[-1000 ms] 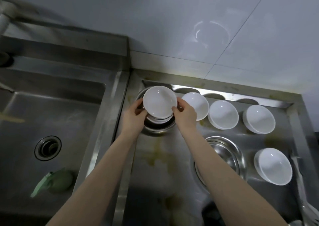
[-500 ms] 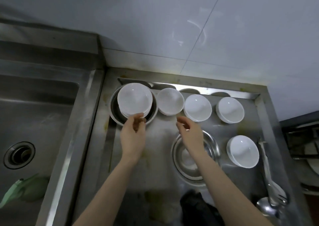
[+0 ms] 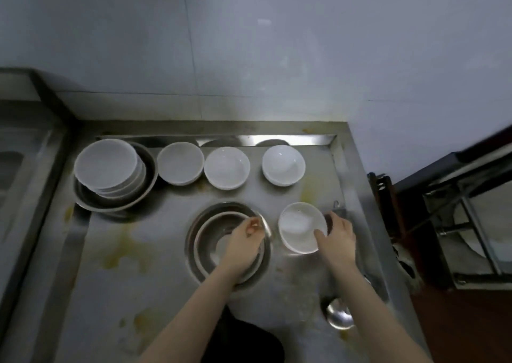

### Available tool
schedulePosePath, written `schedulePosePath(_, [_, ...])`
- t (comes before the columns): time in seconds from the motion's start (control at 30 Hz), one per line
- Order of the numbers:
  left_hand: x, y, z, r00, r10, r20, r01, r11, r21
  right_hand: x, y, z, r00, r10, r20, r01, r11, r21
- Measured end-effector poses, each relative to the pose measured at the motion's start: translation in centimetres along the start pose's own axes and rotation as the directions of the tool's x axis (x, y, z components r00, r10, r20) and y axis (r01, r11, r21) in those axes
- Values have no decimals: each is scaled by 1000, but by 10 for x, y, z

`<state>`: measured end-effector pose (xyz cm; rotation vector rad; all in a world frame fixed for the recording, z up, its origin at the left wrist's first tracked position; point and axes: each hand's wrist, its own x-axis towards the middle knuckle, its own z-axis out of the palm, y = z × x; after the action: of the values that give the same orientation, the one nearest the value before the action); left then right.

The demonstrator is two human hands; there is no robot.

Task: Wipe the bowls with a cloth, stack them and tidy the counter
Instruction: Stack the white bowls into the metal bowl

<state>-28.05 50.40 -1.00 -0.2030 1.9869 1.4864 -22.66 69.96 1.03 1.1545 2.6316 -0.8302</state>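
Now my right hand (image 3: 336,240) curls its fingers round the rim of a white bowl (image 3: 300,226) on the steel table (image 3: 138,293). My left hand (image 3: 246,240) hangs loosely curled, holding nothing, over nested metal basins (image 3: 205,240). Farther back, three single bowls (image 3: 227,167) stand beside a stack of bowls (image 3: 108,165).

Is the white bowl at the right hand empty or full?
Empty: the white bowl at the right hand shows only its bare white inside.
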Motion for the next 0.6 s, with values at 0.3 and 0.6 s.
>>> schedulePosePath(0.3, [-12, 10, 82, 987, -109, -116, 98, 991, -97, 19, 32, -14, 959, -262, 110, 266, 964, -18])
schedulePosePath(0.6, [-2, 31, 75, 948, -91, -305, 55, 990, -127, 29, 14, -17, 963, -265, 50, 238, 924, 299])
